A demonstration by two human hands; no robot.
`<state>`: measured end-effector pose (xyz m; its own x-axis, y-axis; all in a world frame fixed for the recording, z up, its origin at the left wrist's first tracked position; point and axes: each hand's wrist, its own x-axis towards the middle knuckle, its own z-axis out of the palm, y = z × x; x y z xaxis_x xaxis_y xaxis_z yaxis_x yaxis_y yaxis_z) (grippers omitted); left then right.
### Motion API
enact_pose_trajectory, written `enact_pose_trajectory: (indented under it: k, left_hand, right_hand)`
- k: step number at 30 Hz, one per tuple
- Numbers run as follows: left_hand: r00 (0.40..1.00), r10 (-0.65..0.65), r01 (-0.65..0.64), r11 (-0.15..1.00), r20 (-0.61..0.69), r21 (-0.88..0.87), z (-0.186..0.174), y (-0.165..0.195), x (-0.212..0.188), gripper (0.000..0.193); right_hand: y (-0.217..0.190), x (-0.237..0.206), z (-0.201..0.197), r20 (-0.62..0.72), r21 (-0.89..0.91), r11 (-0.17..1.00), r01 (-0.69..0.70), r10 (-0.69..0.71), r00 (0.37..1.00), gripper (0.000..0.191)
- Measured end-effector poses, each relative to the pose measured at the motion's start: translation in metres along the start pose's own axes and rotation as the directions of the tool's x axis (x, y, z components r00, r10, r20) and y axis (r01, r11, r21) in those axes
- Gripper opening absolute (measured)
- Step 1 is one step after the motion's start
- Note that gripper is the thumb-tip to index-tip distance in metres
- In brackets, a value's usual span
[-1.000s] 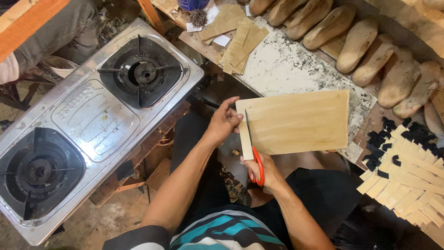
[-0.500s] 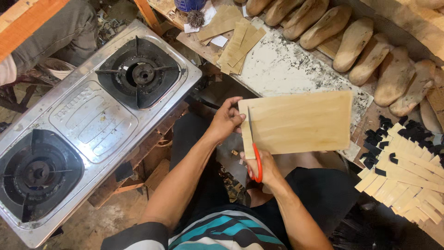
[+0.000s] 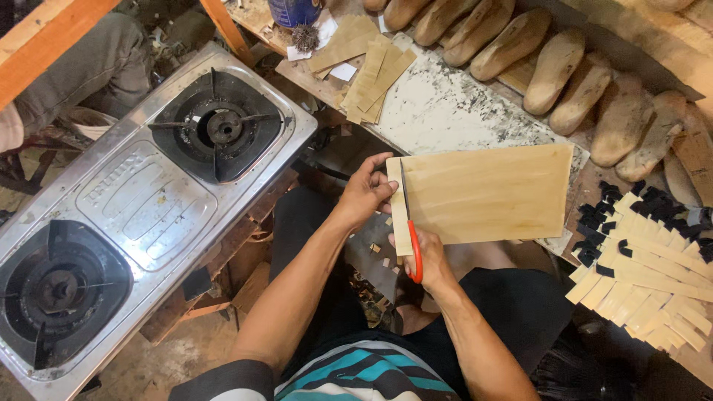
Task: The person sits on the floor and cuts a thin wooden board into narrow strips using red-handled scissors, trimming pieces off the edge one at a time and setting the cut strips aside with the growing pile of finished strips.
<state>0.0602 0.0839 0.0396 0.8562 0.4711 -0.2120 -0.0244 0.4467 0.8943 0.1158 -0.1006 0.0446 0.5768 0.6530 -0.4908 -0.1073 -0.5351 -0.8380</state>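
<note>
Sheet: a tan rectangular sheet [image 3: 490,194], thin like leather or stiff card, held in the air above the person's lap, just in front of the table [image 3: 445,111].
Left hand: the left hand [image 3: 365,191] is closed on the sheet's left edge, thumb on top and fingers curled beneath, just beside the cut line.
Right hand: the right hand [image 3: 429,258] is wrapped around the red handles of the scissors [image 3: 410,230]; the blades run up into the sheet near its left edge, parting off a narrow strip.
Handling: it looks light and fairly stiff, since it stays flat though held at only 1 end. I would judge it bendable rather than fragile, and smooth enough to slide under a loose pinch.
Where to hold: close to the cut, as the left hand does, so that the narrow strip does not flap; the far right edge hangs unsupported.
Nearby: cut tan strips [image 3: 646,275] lie fanned at the right, wooden shoe lasts [image 3: 553,70] line the table's back, and a 2-burner gas stove [image 3: 141,200] sits at the left.
</note>
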Motion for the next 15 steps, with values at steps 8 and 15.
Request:
enact_pose_trajectory:
  k: [8, 15]
  left_hand:
    - [1.0, 0.009, -0.009, 1.0, -0.001, -0.016, 0.015, 0.0, 0.007, 0.068]
    - [0.999, 0.04, -0.04, 0.998, -0.003, -0.056, 0.019, 0.0, 0.012, 0.077]
  right_hand:
    - [-0.006, 0.014, -0.013, 0.023, 0.281, 0.958, 0.064, -0.073, 0.997, 0.023]
    - [-0.008, 0.027, -0.02, -0.014, 0.188, 0.903, 0.386, -0.39, 0.921, 0.017]
